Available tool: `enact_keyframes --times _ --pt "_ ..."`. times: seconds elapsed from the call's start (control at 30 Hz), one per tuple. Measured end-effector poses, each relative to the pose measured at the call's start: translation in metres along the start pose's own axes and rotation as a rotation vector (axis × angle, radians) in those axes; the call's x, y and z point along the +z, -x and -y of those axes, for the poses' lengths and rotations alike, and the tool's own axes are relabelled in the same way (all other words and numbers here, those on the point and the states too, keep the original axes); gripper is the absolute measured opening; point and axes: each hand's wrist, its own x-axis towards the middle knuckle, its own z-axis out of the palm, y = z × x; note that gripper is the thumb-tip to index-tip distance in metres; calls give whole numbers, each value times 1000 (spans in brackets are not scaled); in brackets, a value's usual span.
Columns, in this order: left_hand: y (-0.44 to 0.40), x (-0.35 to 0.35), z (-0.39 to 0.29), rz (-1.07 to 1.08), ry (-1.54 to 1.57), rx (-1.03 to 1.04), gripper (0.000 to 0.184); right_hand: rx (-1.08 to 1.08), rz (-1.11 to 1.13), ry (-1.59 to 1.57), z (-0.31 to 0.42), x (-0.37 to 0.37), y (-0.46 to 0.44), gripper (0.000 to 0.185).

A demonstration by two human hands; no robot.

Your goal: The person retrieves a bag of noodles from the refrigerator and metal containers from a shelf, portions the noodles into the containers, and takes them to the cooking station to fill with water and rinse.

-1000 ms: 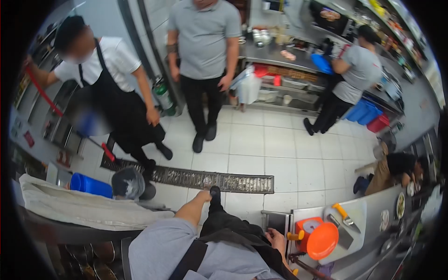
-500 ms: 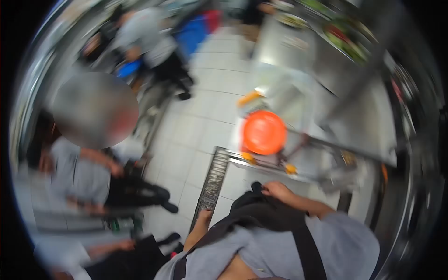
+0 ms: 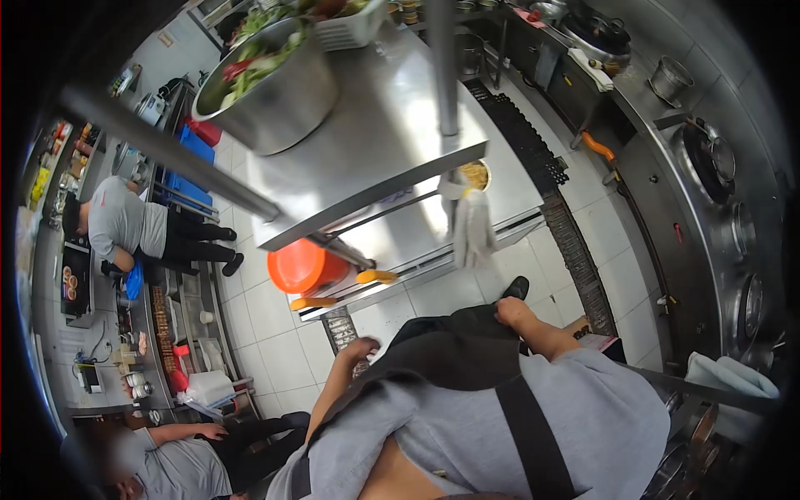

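My left hand (image 3: 358, 348) hangs beside the black apron (image 3: 433, 350), over a dark floor grate. Its fingers are loosely curled and I see nothing in them. On the other side, my right hand (image 3: 514, 312) is curled in at the apron's edge, just behind my dark shoe (image 3: 517, 288); no held thing shows. Ahead stands a steel worktable (image 3: 392, 100), apart from both hands. An orange round lid or tub (image 3: 304, 267) sits on its lower level, near two orange-yellow handles (image 3: 377, 276). A grey-white cloth (image 3: 475, 229) hangs from the table's side.
A large steel pot (image 3: 292, 108) of cut vegetables stands on the table beside a white basket (image 3: 354, 29). The stove counter (image 3: 658, 125) with pans runs along the right. Two people in grey shirts, one person (image 3: 133, 217) farther off, are at the left. Tiled floor lies between.
My view has turned right and sharpened: the orange item and the people have shifted left, and the stove counter has come into sight. Both hands still hang low by the apron.
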Motion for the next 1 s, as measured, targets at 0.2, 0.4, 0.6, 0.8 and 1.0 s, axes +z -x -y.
enact_keyframes --times 0.2,0.4,0.6,0.8,1.0 --pt "-160 -86 -288 -122 635 -32 48 114 -241 -246 -116 -32 9 27" --pt "-226 -136 -429 -259 1157 32 45 386 -533 -523 -262 -23 47 29" --pt "-289 -142 -468 -382 1217 -102 46 718 -471 -432 -366 38 138 27" --pt "-301 -159 -446 -866 1670 -119 64 981 -512 -669 -375 104 172 23" --pt "-307 -189 -385 -1142 1685 -273 69 778 -244 -761 -347 94 127 25"
